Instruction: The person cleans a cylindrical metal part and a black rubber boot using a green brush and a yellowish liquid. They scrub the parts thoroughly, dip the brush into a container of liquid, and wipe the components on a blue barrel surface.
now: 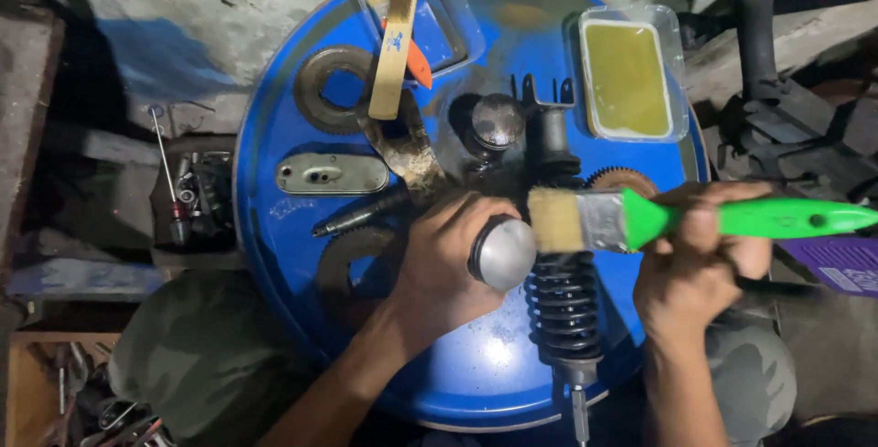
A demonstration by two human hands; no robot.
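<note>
My left hand (439, 264) grips a round silvery metal part (505, 253) with a smooth domed end, held over the blue drum top (274, 218). My right hand (690, 269) holds a green-handled paintbrush (640, 219); its pale bristles point left and sit just right of the metal part, close to touching it. Under both lies a black coil-spring shock absorber (565, 305), running from the drum's centre to its near edge.
On the drum lie a tray of yellowish liquid (627, 75), a wooden-handled brush (395, 40) across a clear tray, toothed gears (322, 90), a grey oval cover plate (331, 174), a piston-like part (497, 122) and a dirty brush (412, 156). Tools sit in a box at left (197, 196).
</note>
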